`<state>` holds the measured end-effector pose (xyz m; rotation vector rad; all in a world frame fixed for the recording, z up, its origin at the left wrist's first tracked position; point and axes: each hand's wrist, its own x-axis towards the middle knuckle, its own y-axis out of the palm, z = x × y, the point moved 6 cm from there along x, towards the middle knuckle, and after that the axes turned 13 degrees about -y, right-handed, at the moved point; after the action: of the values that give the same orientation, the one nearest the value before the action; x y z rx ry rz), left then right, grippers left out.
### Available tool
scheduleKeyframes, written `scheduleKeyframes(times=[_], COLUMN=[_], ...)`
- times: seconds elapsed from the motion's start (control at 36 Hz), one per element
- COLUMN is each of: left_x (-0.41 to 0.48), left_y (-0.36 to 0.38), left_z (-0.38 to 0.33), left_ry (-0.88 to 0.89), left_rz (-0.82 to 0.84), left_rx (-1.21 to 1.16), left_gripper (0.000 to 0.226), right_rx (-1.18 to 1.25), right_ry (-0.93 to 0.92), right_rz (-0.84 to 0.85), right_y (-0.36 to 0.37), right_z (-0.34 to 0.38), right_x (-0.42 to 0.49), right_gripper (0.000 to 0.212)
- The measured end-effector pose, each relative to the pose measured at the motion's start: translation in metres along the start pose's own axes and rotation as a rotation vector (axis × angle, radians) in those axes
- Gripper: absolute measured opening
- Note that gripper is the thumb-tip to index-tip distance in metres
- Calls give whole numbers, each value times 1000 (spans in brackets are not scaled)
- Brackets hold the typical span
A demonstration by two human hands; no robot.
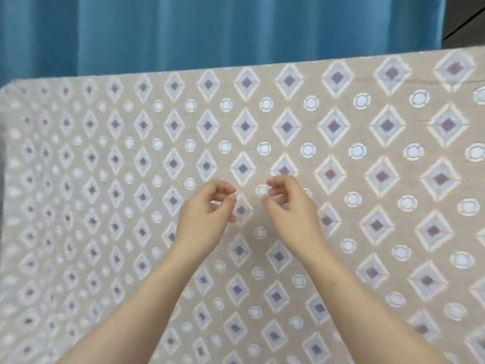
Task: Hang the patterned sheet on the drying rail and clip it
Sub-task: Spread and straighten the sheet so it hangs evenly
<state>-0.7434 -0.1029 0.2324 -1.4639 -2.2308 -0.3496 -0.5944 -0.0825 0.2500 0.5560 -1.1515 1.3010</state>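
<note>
The patterned sheet is beige with purple diamonds and white circles, and it fills most of the head view, spread flat with its top edge running from upper left to upper right. My left hand and my right hand hover side by side over its middle, a small gap between them. Both have fingers curled and slightly apart, and nothing shows in either hand. I cannot tell whether the fingertips touch the fabric. No rail and no clips are in sight.
A blue pleated curtain hangs behind the sheet's top edge. A dark surface shows in the top right corner beside the curtain.
</note>
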Motion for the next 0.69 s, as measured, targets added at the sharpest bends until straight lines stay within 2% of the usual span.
scheduleKeyframes(times=[0.33, 0.69], left_x=[35, 56], left_y=[-221, -424], left_z=[117, 216], left_ry=[-202, -413], left_rz=[-200, -522], left_rx=[197, 380], left_gripper=[19, 22], right_rx=[269, 576], right_ry=[100, 159], right_rz=[254, 526], right_y=[268, 519], right_z=[20, 57], right_x=[-21, -36], right_gripper=[17, 17])
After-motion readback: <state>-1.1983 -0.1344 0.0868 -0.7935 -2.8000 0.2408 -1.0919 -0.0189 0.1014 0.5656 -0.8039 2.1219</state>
